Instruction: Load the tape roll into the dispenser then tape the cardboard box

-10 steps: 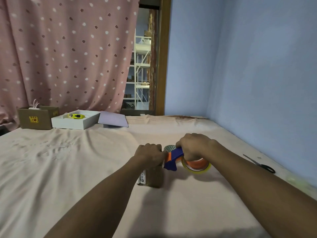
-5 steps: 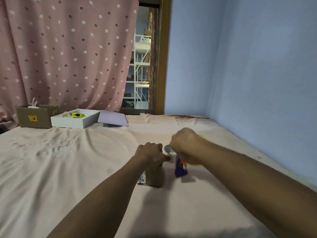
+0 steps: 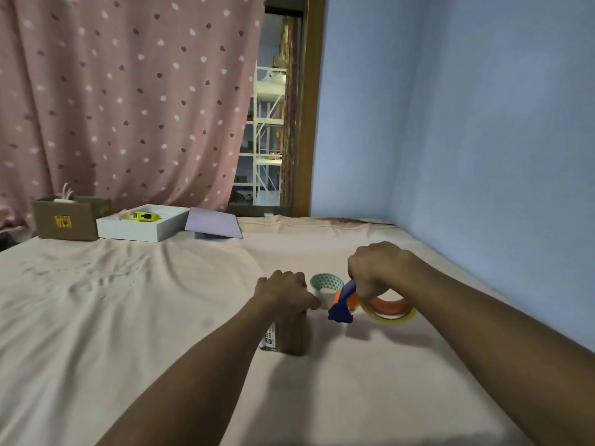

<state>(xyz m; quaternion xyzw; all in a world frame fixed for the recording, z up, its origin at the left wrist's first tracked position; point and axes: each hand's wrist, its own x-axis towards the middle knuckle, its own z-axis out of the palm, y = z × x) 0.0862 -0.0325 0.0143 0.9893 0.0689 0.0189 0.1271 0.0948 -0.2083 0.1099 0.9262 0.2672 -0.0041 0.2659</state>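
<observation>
Our right hand (image 3: 378,268), clamped on the blue and orange tape dispenser (image 3: 344,304), has swung back beside the small brown cardboard box (image 3: 289,333). Our left hand (image 3: 283,291) presses together on the box top, so we think more taping comes next.

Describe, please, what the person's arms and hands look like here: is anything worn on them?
Both arms are bare along the whole visible forearm, with no sleeve in view. The left hand and right hand wear no gloves. No watch, bracelet or ring is visible, though the fingers are curled, so their undersides are hidden.
</observation>
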